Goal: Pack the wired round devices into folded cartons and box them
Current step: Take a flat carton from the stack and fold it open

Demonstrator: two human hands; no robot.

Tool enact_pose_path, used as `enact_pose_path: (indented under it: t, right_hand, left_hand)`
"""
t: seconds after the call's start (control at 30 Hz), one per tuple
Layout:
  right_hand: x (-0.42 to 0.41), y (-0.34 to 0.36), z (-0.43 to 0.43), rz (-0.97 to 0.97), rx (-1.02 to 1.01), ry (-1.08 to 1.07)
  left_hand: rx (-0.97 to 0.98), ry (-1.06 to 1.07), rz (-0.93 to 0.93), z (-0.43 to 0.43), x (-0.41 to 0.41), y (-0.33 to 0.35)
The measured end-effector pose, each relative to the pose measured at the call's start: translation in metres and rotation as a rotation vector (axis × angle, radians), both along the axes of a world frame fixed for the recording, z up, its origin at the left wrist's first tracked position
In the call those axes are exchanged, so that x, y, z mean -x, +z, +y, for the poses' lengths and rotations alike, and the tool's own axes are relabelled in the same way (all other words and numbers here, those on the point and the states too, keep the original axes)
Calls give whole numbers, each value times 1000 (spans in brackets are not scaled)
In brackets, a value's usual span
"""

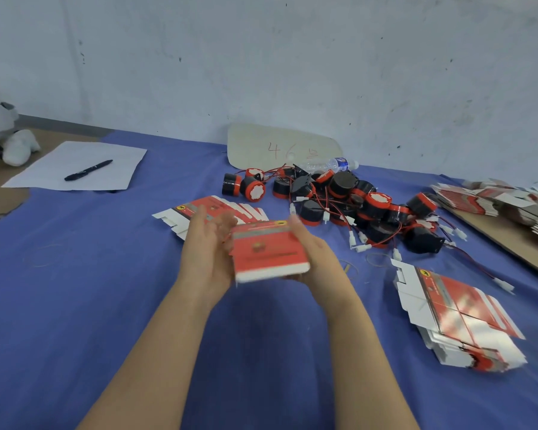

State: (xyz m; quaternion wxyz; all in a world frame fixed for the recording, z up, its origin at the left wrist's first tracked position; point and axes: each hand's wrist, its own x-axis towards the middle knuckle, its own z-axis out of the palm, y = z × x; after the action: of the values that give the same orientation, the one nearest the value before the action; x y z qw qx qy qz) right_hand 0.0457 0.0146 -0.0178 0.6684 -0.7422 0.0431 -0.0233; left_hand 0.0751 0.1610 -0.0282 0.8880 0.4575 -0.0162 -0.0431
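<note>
Right now I have a red carton [269,249] up off the blue cloth [75,305], between both hands. My right hand [312,254] cups it from the right side, fingers curled round its far edge. My left hand [205,243] lies flat against its left end, fingers straight, pressing rather than gripping. Both are blurred, so I cannot tell whether the end flaps are tucked or whether a device is inside. With only one hand truly holding, a hard push from the left could crush the thin card or pop the carton out of my right palm.

At my near right a stack of flat cartons [460,321] sits loosely fanned, and a careless elbow could scatter it. Just past my left hand lies a smaller fan of flats [212,209].

Farther off, right of centre, the pile of round devices [354,206] is tangled together by red and black wires [382,240]. I judge that pulling one out would drag its neighbours along, and a trailing plug could keep a flap from closing. A water bottle [333,164] lies behind the pile, near enough to get knocked.
</note>
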Motion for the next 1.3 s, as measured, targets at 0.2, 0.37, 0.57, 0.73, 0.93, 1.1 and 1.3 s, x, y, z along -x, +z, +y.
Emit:
enact_pose_path:
  t: [0.2, 0.37, 0.57, 0.73, 0.93, 1.1, 1.3]
  right_hand:
    - [-9, -16, -10, 176, -402, -329]
    - [-14, -18, -9, 185, -297, -304]
    - [-17, -22, -5, 5, -117, -135]
    - [-16, -28, -9, 77, 185, -148]
    - [-18, -32, -5, 36, 359, -128]
    - [-15, -29, 2, 88, 168, -114]
    - [-12, -28, 3, -69, 202, -26]
  left_hand:
    - [-506, -314, -334, -12, 15, -6]
    - [-683, -140, -366, -18, 13, -18]
    - [-548, -126, -211, -17, 6, -16]
    - [-248, -266, -86, -14, 3, -14]
    - [-661, 44, -263, -22, 4, -22]
    - [-534, -45, -214, -27, 7, -22]
    - [-586, 30, -192, -26, 7, -23]
